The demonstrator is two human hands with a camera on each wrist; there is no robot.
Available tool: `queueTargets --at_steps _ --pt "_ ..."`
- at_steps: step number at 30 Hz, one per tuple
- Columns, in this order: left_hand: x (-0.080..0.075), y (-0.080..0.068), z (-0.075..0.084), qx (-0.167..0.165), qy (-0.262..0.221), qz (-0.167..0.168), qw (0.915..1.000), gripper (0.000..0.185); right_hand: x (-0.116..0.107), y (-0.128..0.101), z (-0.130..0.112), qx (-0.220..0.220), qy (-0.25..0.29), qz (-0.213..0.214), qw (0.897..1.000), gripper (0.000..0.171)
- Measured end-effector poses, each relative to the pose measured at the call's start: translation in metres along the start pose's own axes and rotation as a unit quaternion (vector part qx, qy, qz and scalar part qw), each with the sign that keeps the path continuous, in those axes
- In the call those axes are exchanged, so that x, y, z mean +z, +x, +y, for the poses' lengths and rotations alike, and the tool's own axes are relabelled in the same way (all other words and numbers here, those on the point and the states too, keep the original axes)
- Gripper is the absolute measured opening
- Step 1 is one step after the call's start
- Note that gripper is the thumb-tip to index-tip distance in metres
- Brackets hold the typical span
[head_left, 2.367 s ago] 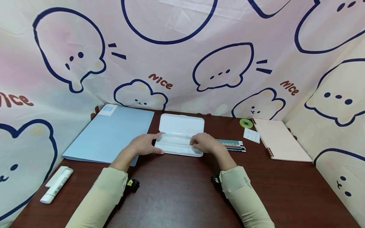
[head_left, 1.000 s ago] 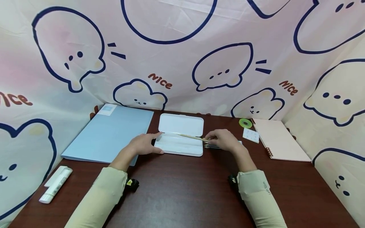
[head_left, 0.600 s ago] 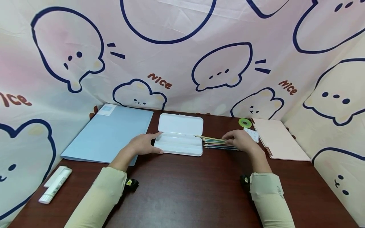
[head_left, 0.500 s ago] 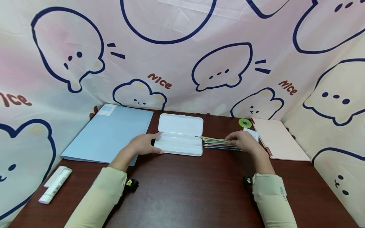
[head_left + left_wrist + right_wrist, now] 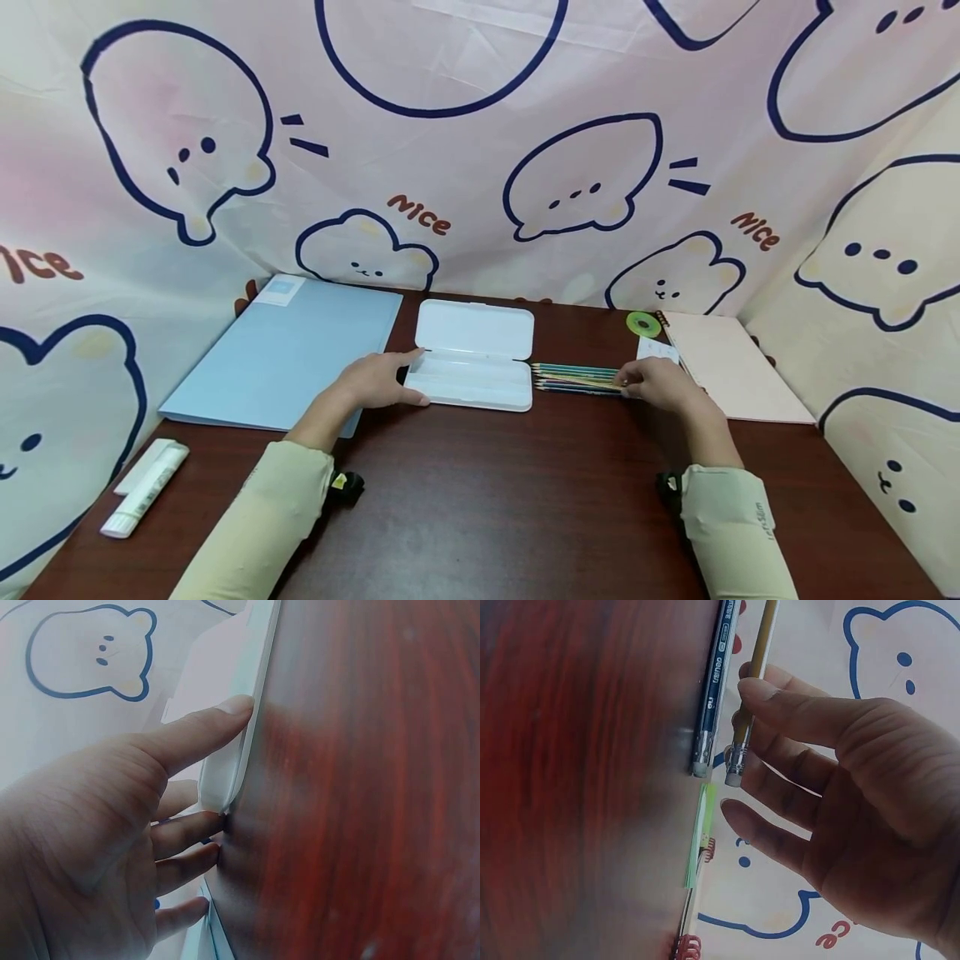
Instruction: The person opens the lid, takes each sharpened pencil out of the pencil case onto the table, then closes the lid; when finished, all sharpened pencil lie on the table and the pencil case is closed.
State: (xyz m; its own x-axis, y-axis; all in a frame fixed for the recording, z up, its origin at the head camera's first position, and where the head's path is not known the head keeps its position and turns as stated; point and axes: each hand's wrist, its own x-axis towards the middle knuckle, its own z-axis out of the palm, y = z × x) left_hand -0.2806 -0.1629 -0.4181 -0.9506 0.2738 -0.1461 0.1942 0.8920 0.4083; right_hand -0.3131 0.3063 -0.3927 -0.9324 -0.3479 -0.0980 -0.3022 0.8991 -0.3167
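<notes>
A white pencil case (image 5: 468,385) lies with its lid (image 5: 475,329) folded back. My left hand (image 5: 375,379) holds its left end; the left wrist view shows the thumb against the case's front edge (image 5: 225,769) and fingers at its end. To the right of the case lies a row of pencils (image 5: 573,371). My right hand (image 5: 663,385) pinches a yellow pencil (image 5: 763,637) near its eraser end, over that row. In the right wrist view a dark blue pencil (image 5: 716,682) lies beside it. Most of the held pencil's far end blends into the row.
A light blue folder (image 5: 292,350) lies to the left, with a white tube (image 5: 146,492) in front of it. At right are a spiral notebook (image 5: 738,367), a small white card (image 5: 657,348) and a green tape roll (image 5: 643,323). A printed cloth (image 5: 480,167) hangs behind.
My right hand has drawn the yellow pencil out of the case, moved it right and lowered it toward the row of pencils. My left hand has stayed on the case.
</notes>
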Motion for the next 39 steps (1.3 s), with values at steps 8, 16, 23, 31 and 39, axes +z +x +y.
queueTargets --at_steps 8,16,23,31,39 --pt "0.0000 0.0002 -0.0004 -0.003 -0.002 0.002 1.0000 0.095 0.0012 0.0021 0.0014 0.014 0.001 -0.023 1.000 0.013" --pt "0.0010 -0.0012 0.0000 -0.002 -0.006 0.003 1.0000 0.094 0.0033 -0.0008 -0.0028 0.007 0.025 -0.045 0.999 0.011" --pt "0.0003 -0.0010 0.0013 -0.002 -0.004 0.003 1.0000 0.094 0.0051 -0.0021 -0.0056 0.008 0.015 -0.051 0.999 0.008" --pt "-0.0003 -0.0002 0.0017 -0.001 -0.006 0.001 1.0000 0.095 0.0068 0.0003 -0.0059 0.017 0.004 -0.049 0.999 0.004" --pt "0.0001 -0.0005 0.0015 0.000 -0.005 0.001 1.0000 0.095 0.0066 0.0011 -0.0059 0.021 -0.011 -0.043 0.999 0.009"
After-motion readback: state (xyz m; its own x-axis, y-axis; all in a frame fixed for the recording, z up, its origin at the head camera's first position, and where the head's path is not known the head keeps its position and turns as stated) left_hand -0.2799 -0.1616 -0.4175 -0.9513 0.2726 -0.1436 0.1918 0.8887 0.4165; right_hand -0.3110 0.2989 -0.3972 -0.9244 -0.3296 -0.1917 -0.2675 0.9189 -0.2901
